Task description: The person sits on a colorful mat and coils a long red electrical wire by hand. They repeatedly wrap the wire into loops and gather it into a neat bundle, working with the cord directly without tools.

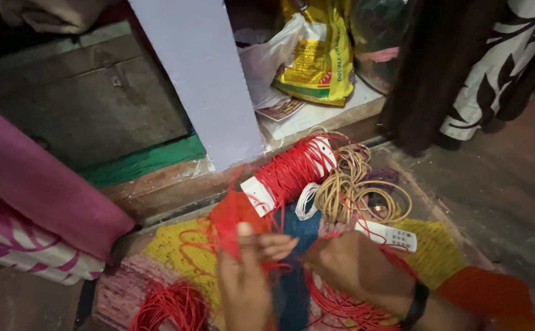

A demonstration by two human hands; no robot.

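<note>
Lower left: loose red rings point(170, 304) on the mat point(169, 248). Centre bottom, our left hand point(246, 276) pinches red rings, fingers pressed together; right hand point(350, 266) grips the red ring bunch point(341, 303). We judge sorting underway; next needs steady threading. Red bundle point(295, 168) lies above.

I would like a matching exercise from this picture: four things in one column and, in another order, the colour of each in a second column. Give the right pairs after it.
Things:
1. the bundle of thin rings with paper bands
2. the loose rings beside that bundle
3. the printed bag on the ledge
4. the strap on the right wrist

Colours:
A. black
B. yellow
C. red
D. tan

Right pairs: 1-C, 2-D, 3-B, 4-A.
</note>
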